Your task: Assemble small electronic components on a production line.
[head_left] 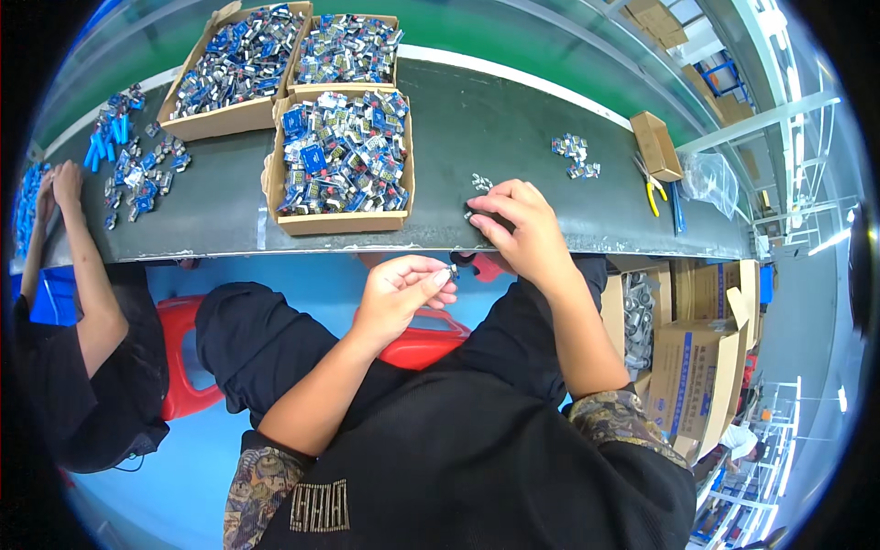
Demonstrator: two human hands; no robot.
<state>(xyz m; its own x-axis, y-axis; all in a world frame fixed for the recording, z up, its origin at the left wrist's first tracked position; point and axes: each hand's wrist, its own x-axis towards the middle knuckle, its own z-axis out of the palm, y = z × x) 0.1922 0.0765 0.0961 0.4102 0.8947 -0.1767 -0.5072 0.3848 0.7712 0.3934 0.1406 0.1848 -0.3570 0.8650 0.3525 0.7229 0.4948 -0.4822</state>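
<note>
My left hand (401, 291), closed in a pinch, is over my lap just off the table's front edge. Between its thumb and fingertips sits a small dark electronic part (453, 272) with a pale bit on it. To its right, my right hand (524, 227) reaches over the table edge, thumb and forefinger closed round a tiny pale piece (468, 215) whose kind I cannot make out. Just beyond those fingers lies a small heap of tiny silvery pieces (481, 182). Small blue circuit boards (344, 151) fill the nearest cardboard box, left of my right hand.
Two more board-filled boxes (240, 64) stand behind. Loose boards (570, 147) lie right of centre, near yellow-handled pliers (653, 197) and a small carton (655, 147). A co-worker's hands (64, 183) are at the far left, beside blue pieces (112, 128). Cartons (689, 367) stand below, right.
</note>
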